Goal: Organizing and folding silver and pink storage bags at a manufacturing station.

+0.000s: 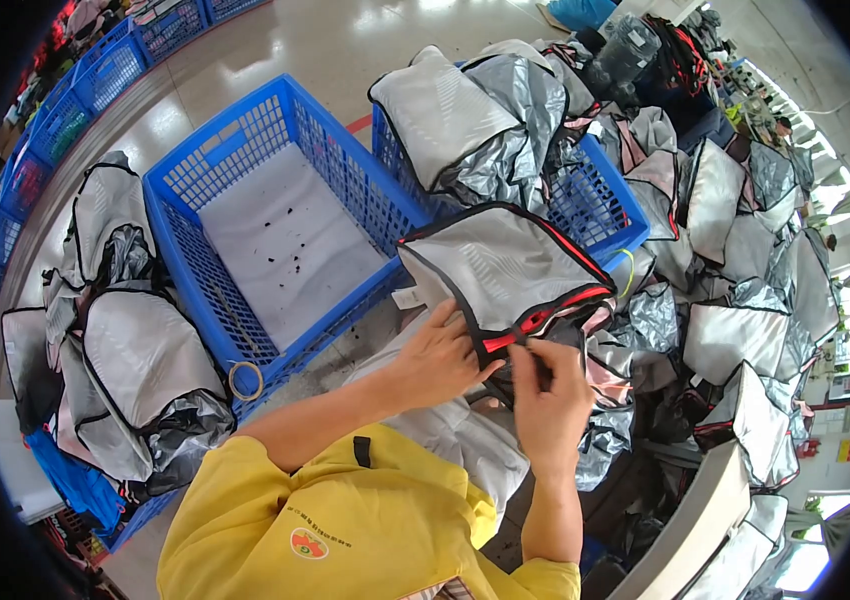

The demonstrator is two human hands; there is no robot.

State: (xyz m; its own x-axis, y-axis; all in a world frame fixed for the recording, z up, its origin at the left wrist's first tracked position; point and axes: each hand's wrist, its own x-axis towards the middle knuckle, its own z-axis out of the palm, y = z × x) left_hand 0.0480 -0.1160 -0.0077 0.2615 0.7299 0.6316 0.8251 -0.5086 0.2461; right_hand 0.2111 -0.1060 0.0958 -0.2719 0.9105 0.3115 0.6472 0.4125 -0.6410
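A grey fabric bag (pixel 505 265) with black piping and a red zipper strip (pixel 570 302) lies in front of me, at the edge of a blue crate. My left hand (pixel 440 352) grips its near left corner, fingers on the grey cloth and thumb by the black edge. At the near edge, where the red strip ends, my right hand (pixel 553 395) pinches the zipper edge between thumb and forefinger. Whether a zipper pull is in that pinch is hidden by the fingers. A white label (pixel 408 298) sticks out at the bag's left side.
A blue plastic crate (pixel 290 85) at left holds a pale sheet with small black scraps. Grey bags with silver lining (pixel 450 120) fill another blue crate (pixel 630 215). More bags pile up at right (pixel 735 340) and far left (pixel 140 345). A tape roll (pixel 245 381) hangs at the crate's corner.
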